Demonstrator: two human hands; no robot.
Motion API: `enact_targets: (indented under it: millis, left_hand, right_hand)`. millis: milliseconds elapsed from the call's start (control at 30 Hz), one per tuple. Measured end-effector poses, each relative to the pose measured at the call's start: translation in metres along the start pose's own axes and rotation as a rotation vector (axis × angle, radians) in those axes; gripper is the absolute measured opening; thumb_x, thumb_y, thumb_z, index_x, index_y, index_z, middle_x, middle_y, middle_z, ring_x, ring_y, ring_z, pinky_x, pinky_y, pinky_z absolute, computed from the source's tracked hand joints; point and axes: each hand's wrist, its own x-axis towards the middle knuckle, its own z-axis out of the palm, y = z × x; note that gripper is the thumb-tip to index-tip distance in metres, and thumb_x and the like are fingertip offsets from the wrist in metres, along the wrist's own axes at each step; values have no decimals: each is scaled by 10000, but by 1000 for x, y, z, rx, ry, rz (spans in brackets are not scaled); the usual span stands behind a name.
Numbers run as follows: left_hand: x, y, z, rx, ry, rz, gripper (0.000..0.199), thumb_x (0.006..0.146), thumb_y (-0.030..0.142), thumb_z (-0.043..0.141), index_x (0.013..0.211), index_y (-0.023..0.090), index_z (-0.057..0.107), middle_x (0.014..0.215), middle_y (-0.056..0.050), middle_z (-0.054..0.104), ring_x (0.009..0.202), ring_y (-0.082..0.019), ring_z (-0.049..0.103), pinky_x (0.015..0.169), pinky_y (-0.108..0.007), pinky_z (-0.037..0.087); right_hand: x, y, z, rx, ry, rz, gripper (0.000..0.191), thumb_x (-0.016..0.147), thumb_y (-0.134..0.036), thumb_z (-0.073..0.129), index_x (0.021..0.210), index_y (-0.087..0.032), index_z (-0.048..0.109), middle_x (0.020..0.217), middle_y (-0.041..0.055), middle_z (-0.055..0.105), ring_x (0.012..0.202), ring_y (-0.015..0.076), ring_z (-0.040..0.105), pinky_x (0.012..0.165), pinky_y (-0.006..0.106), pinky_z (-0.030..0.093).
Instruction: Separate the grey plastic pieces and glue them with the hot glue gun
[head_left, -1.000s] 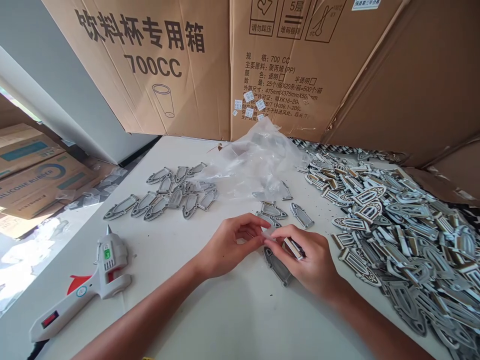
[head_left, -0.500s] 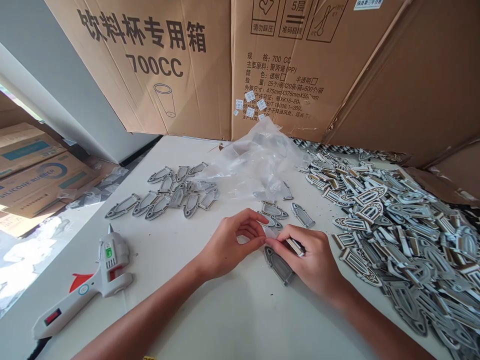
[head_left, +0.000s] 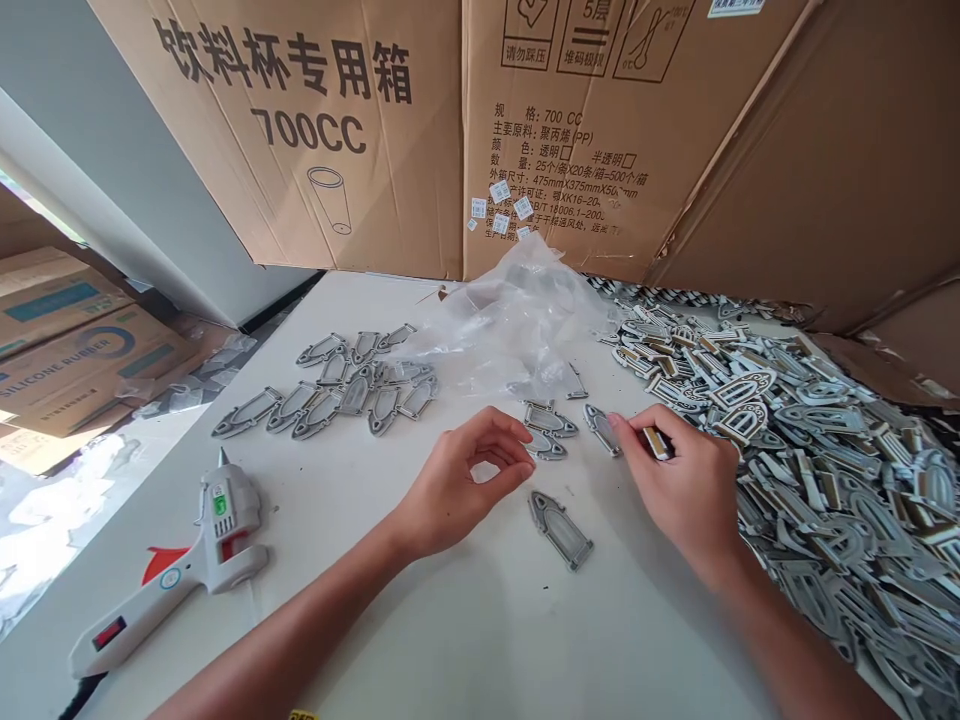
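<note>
My left hand (head_left: pixel 469 485) hovers over the white table, fingers curled and thumb tip apart from the index finger, with nothing visible between them. My right hand (head_left: pixel 686 490) is closed around a small brown-and-white piece (head_left: pixel 658 443), mostly hidden in the palm. Its thumb and index tips reach the lower end of a grey pointed-arch frame (head_left: pixel 598 428) lying on the table; whether they grip it I cannot tell. Another grey arch frame (head_left: pixel 561 530) lies flat between my hands. Two more overlapping arch frames (head_left: pixel 549 420) rest just beyond my left fingertips.
A large heap of arch pieces (head_left: pixel 832 480) covers the right side. Crumpled clear plastic (head_left: pixel 502 320) lies at the back, before a tall cardboard box (head_left: pixel 337 200). Several arch frames (head_left: pixel 352 390) lie back left. A glue gun (head_left: pixel 229 510) stands at the left edge.
My right hand has moved right and away from my left hand, to the arch frame near the heap. The pale film between my fingertips is no longer seen there. My left hand has barely moved.
</note>
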Motion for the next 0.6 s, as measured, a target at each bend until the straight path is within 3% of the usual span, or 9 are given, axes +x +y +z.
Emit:
enact_targets:
  millis: [100,267,367,500,600]
  left_hand:
    - [1,-5,0,67,40,-21,171,982,280,698,1132,216,647,959,-27,743,905,-159,710,911,-328,595]
    - [1,-7,0,152,92,-52,137,998,300,654,1114,228,654,895,-10,714,842,-159,712,802,-303,588]
    - [0,-5,1,143,43,-50,106,1003,253,617,1091,223,668,840,3,695,791,-152,738,766,-287,590]
    - [-1,-6,3,109,9,3,201,978,200,636,1157,222,725,963,-23,724,856,-150,743,840,-295,623]
    - [-1,-5,2,88,8,-6,200,963,195,671,1148,213,745,987,-36,743,897,-156,735,876,-300,627]
  right_hand:
    - [1,-3,-4,105,-54,55,328,1046,-348,718,791,-156,642,619,-53,517,527,74,360,578,233,316]
    - [-9,-22,2,412,-278,17,130,1044,-232,707,924,-183,697,848,-28,685,680,89,594,701,200,463]
    - [-14,-29,6,493,-348,-67,76,1047,-155,673,992,-196,705,886,-36,695,729,85,630,735,189,487]
    - [-17,-35,8,557,-410,-80,119,1047,-120,636,1030,-206,716,905,-40,693,769,79,645,751,178,493]
    - [-19,-33,11,507,-377,-63,114,1053,-145,632,996,-196,716,900,-42,706,752,76,652,736,177,486]
